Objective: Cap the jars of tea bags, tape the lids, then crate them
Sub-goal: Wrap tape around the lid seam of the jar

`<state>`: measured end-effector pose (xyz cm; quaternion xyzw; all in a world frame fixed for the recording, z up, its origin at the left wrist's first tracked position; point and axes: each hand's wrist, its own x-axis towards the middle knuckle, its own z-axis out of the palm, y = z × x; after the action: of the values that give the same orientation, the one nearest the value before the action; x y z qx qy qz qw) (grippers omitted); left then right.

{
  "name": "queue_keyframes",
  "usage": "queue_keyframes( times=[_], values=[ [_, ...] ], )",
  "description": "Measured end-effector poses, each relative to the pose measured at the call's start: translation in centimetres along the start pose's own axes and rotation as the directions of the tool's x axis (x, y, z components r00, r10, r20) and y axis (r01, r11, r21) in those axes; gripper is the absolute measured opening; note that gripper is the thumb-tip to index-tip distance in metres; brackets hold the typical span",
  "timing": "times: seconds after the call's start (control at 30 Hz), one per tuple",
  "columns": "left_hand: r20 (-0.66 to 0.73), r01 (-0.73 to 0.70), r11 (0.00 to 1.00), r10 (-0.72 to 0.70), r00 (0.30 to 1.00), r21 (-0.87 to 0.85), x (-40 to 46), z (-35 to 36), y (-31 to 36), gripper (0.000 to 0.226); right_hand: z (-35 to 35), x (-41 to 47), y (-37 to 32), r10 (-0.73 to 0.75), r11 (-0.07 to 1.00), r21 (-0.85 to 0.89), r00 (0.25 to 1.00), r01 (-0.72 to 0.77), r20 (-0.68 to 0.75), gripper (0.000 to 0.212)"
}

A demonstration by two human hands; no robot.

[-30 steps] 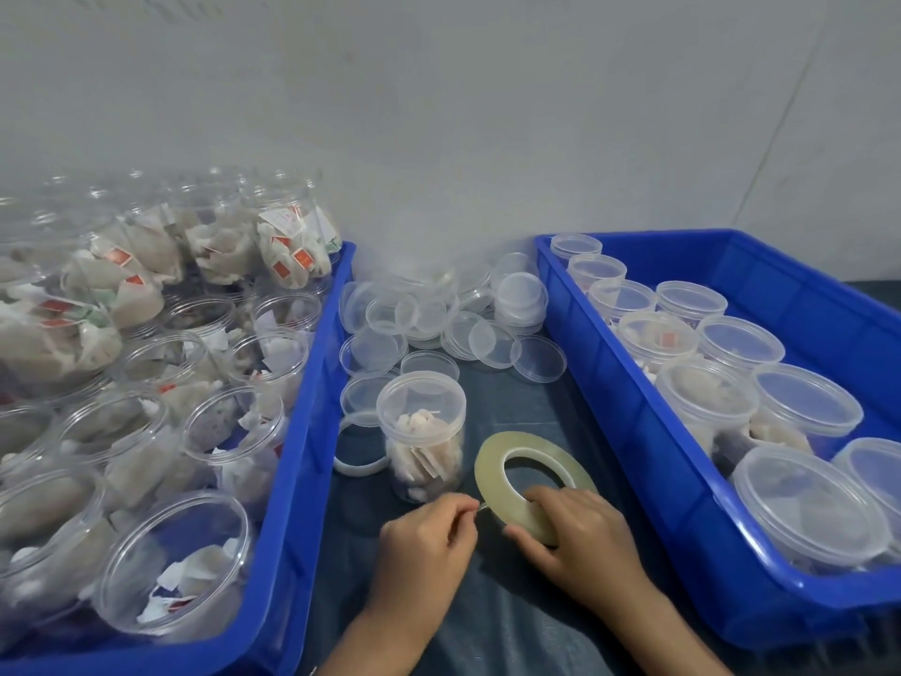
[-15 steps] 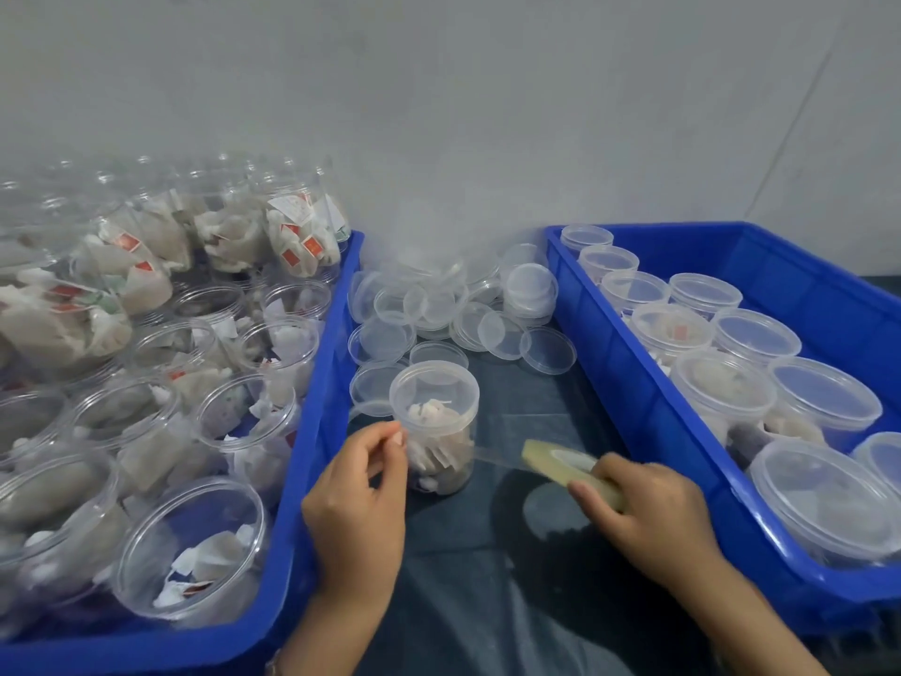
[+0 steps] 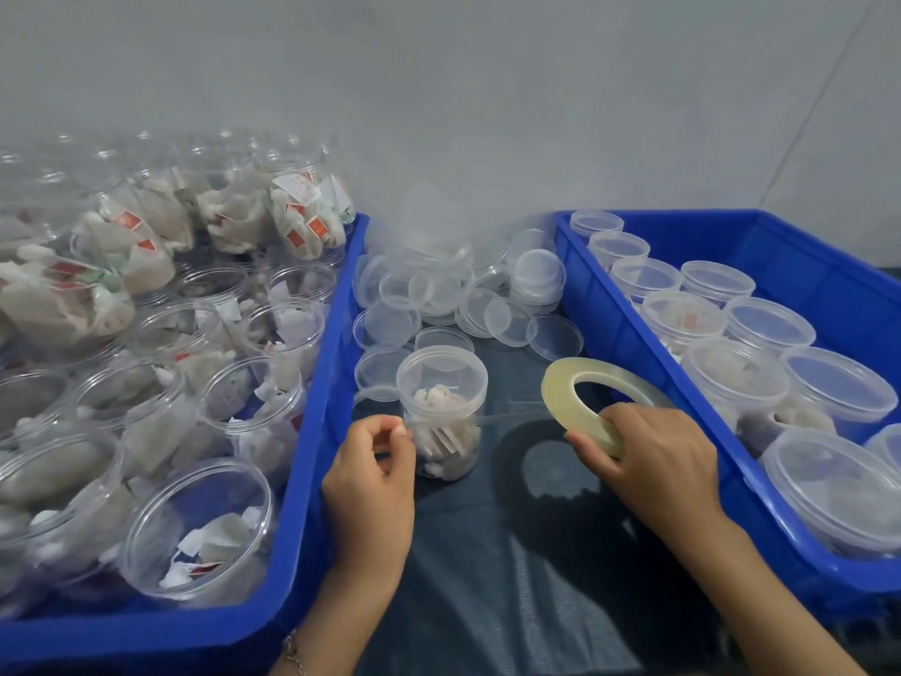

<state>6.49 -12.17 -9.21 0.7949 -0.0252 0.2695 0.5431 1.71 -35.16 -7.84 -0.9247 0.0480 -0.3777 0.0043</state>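
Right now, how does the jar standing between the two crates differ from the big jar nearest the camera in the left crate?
The jar between the crates has a lid on; the near jar in the left crate is open. The first stands upright on the dark table; the second is tilted, its mouth toward the camera. The first stands next to the left hand; the second is untouched. Both are clear plastic and hold tea bags.

Left hand (image 3: 373, 473) pinched, apparently; right hand (image 3: 648, 458) gripping, fingers curled.
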Motion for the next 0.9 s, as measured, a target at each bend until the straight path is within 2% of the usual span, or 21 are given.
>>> queue_keyframes(
  times=[0.23,0.6,0.9],
  values=[
    [0.025,0.028,0.999,-0.029,0.999,0.016,0.4,0.2,-0.1,0.007,0.5,0.0,0.4,-0.017,1.0,-0.015,1.0,0.017,-0.023,0.053],
    [0.029,0.028,0.999,-0.029,0.999,0.041,0.9,0.4,-0.2,0.006,1.4,-0.5,0.6,-0.034,0.999,-0.032,0.998,0.033,-0.047,0.051],
    [-0.06,0.032,0.999,-0.032,0.998,0.002,1.3,0.7,-1.2,0.009,2.1,0.2,0.3,-0.035,0.999,-0.035,0.998,0.034,-0.048,0.05]
  ],
)
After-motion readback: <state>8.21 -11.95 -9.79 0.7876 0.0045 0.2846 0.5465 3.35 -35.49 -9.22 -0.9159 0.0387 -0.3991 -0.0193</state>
